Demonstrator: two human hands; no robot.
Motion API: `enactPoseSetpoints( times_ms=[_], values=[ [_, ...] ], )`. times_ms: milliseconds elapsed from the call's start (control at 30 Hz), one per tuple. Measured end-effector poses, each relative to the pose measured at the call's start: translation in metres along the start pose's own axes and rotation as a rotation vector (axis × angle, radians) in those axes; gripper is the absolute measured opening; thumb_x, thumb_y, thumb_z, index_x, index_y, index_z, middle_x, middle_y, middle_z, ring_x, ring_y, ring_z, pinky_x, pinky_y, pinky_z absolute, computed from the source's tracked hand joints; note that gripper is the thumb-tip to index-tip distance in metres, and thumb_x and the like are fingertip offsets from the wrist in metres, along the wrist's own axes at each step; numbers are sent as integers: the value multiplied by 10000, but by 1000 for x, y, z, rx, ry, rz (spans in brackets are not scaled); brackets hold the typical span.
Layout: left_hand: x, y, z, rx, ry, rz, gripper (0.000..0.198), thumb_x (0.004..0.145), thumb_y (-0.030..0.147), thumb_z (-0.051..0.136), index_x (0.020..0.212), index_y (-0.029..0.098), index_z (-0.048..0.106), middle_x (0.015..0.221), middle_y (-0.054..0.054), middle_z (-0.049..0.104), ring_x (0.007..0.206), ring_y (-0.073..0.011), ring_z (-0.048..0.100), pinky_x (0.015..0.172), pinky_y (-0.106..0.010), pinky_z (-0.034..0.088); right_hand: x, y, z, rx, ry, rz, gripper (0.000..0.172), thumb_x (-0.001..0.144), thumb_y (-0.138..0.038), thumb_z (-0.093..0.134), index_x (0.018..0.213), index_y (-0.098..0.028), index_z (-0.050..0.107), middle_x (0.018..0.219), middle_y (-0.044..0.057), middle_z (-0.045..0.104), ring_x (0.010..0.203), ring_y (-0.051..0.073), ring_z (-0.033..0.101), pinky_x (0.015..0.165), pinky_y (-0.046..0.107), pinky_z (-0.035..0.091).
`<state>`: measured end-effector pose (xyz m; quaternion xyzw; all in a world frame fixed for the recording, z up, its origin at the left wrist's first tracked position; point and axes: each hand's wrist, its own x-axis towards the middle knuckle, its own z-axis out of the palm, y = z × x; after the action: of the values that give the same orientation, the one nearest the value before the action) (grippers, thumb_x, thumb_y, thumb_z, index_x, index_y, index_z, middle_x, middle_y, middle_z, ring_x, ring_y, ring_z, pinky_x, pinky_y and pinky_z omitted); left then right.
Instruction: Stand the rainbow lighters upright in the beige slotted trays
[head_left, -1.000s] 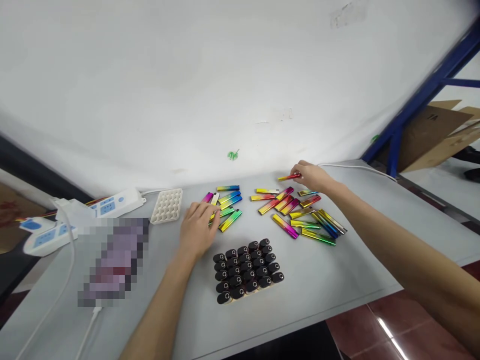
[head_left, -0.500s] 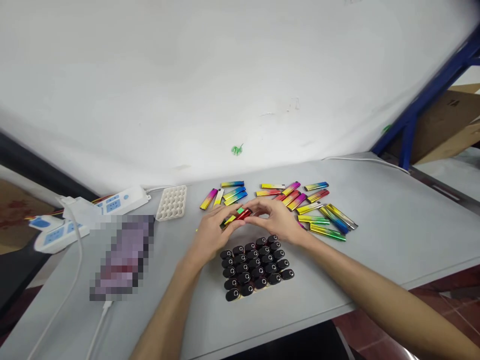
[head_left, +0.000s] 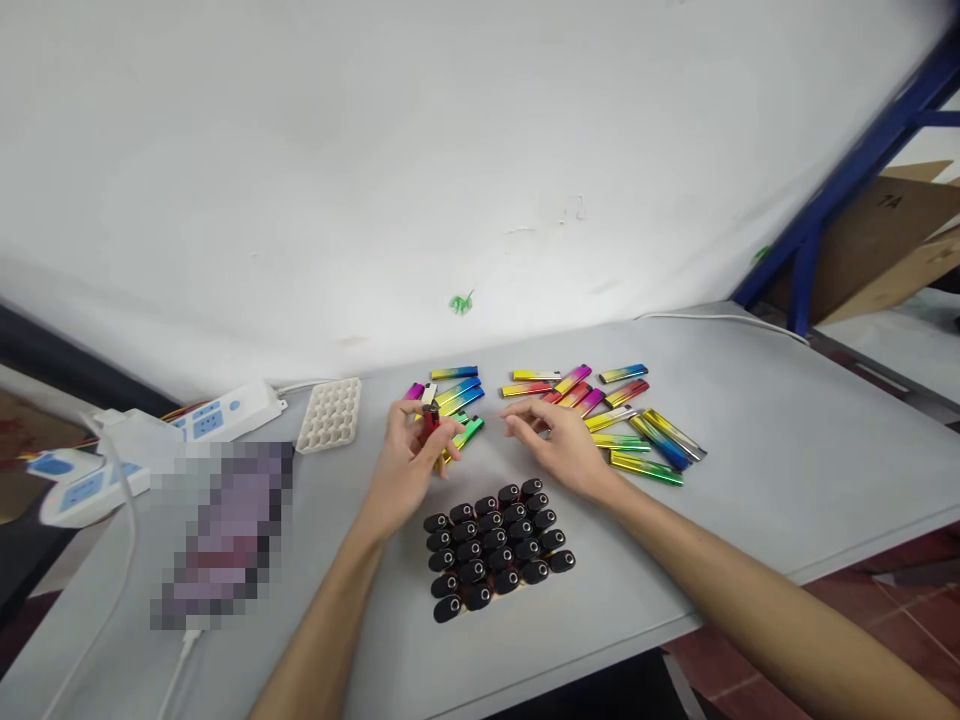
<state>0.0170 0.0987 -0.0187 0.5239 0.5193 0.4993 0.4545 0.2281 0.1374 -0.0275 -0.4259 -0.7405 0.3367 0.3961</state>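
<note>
Here, left fingers [head_left: 438, 445]: red tube [head_left: 430, 421] (apparently)

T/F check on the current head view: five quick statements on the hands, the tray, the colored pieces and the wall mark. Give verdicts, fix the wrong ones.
1. The left hand holds a red piece. True.
2. The right hand is gripping a blue piece. False: no piece shows in the right hand.
3. The white pocketed tray lies to the left of both hands. True.
4. The black-topped pieces in rows sit nearer the table's front edge than the loose colored pieces. True.
5. The green mark is on the table. False: the green mark is on the wall.
</note>
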Motion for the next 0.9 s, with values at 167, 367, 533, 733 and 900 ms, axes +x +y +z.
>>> enactPoseSetpoints(
  times_ms=[167,367,533,733,900],
  values=[
    [1,-2,-3,-92,120,-22,337,869,499,612,972,250,409,561,107,473,412,-54,381,410,-167,316,0,3,2,-88,60,-22,167,918,-283,537,960,-231,690,833,13,741,789,161,661,641,273,499],
    [2,-2,-7,-358,154,-141,665,822,784,382,685,166,584,505,23,418,382,-72,363,331,-204,234,1,6,2,-116,93,-40,163,913,-290,545,952,-235,694,868,24,741,866,185,652,612,277,496],
    [2,2,-11,-395,230,-198,536,860,580,479,530,161,532,440,28,368,345,-57,328,357,-198,226,1,5,2,-124,106,-35,163,913,-279,545,950,-231,696,839,28,732,859,188,641,628,283,503],
    [-1,14,-13,-508,248,-156,224,844,396,493,732,217,567,433,62,356,364,-80,294,379,-192,232,1,4,3,-109,107,-58,149,910,-258,550,934,-221,692,838,28,720,862,181,641,664,284,515],
    [-3,15,-14,-495,279,-111,181,842,404,498,788,237,546,429,67,379,384,-90,292,393,-202,251,1,5,3,-124,109,-65,149,916,-259,547,942,-227,691,834,23,725,858,183,642,695,297,512]
  ],
)
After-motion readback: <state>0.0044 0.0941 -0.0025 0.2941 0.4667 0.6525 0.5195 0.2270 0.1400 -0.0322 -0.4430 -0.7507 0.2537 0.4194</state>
